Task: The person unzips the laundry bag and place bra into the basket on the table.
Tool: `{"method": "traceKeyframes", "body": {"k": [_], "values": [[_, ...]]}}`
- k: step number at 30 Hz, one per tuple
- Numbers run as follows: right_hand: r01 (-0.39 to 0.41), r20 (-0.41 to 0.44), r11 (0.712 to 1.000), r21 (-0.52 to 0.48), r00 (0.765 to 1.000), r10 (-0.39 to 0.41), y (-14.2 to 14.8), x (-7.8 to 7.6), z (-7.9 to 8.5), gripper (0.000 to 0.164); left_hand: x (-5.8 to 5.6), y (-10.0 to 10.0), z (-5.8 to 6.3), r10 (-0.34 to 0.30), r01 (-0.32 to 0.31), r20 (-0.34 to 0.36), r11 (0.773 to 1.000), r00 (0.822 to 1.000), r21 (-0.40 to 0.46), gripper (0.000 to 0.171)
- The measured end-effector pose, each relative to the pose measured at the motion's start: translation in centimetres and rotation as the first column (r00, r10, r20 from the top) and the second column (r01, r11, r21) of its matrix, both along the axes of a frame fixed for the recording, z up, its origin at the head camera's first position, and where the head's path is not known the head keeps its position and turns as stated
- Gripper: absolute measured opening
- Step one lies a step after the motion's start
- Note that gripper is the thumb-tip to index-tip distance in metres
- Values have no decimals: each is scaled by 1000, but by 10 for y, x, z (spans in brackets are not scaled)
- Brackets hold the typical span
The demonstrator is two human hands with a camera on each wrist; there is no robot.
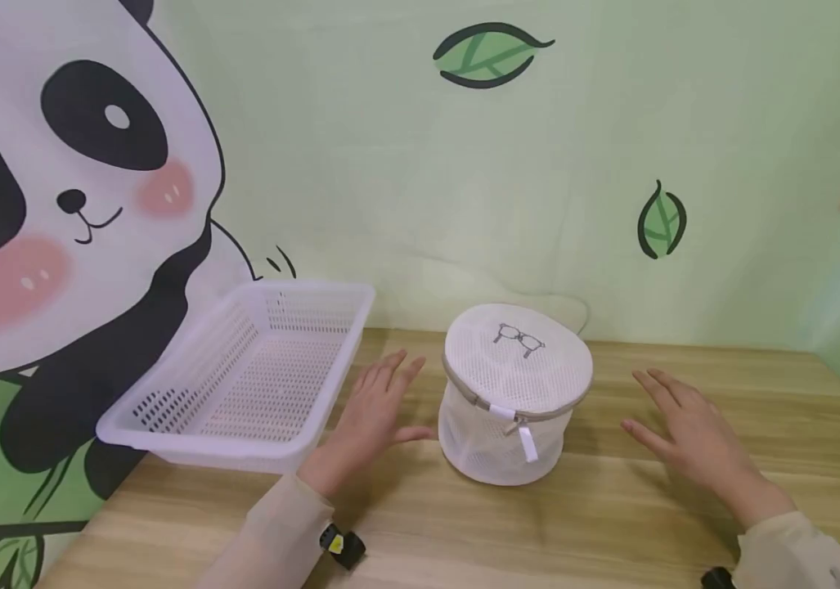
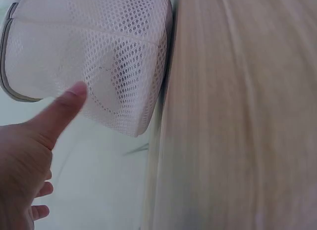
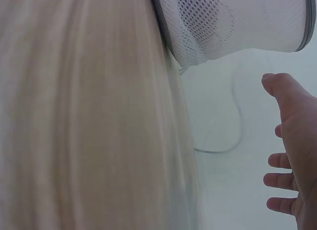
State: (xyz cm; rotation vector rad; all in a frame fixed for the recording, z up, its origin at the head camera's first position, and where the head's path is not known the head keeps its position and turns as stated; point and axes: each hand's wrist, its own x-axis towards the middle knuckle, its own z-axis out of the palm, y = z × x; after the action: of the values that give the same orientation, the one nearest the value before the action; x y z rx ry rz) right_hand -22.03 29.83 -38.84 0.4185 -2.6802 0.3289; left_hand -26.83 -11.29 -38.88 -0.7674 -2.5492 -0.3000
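Observation:
A round white mesh laundry bag (image 1: 511, 442) stands upright on the wooden table, its lid printed with a pair of glasses. A grey zipper runs round the lid's edge, with a white pull tab hanging at the front. To its left is my left hand (image 1: 371, 413), fingers extended and thumb pointing at the mesh side. In the left wrist view the thumb (image 2: 62, 111) overlaps the bag's wall. My right hand (image 1: 695, 433) hovers on the other side, fingers spread and apart from the bag. Neither hand holds anything.
A white plastic basket (image 1: 265, 384) with perforated sides sits at the left, close beside the left forearm. Behind the table (image 1: 611, 523) rises a green wall with a panda and leaves. A thin cable (image 1: 585, 315) runs along the wall behind the bag.

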Motion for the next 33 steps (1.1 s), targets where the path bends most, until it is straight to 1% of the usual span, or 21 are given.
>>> {"method": "traceKeyframes", "body": {"k": [2,5,8,12,15,19,22,27,29,33], "values": [[4,-5,1000,-2,1000,-4,0,0,2,74,1,2,2,4,-4,5,999,1000,37,101],[7,-10,1000,-13,1000,-7,-1,1,5,74,3,3,5,-7,8,-9,996,1000,88,98],[6,-18,999,-38,1000,-7,-2,4,9,73,4,5,6,-26,33,-54,991,998,132,95],[0,-45,996,-86,999,-4,-5,7,15,68,5,6,8,-47,65,-105,984,993,168,91],[0,-82,993,-122,997,-10,-8,10,19,62,6,7,9,-61,86,-135,978,989,192,88],[-6,-171,989,-150,985,-19,-12,13,23,53,8,8,11,-83,126,-183,963,980,239,83],[-15,-237,988,-155,971,-22,-16,14,25,48,10,9,13,-102,168,-245,949,964,266,79],[-39,-325,987,-158,946,-15,-22,18,30,42,12,12,17,-138,249,-365,928,921,278,74],[-52,-359,986,-156,933,-7,-25,19,32,40,14,13,19,-153,278,-399,920,904,278,72],[-82,-410,983,-163,912,8,-29,21,36,39,17,16,24,-179,317,-433,909,883,271,67]]}}
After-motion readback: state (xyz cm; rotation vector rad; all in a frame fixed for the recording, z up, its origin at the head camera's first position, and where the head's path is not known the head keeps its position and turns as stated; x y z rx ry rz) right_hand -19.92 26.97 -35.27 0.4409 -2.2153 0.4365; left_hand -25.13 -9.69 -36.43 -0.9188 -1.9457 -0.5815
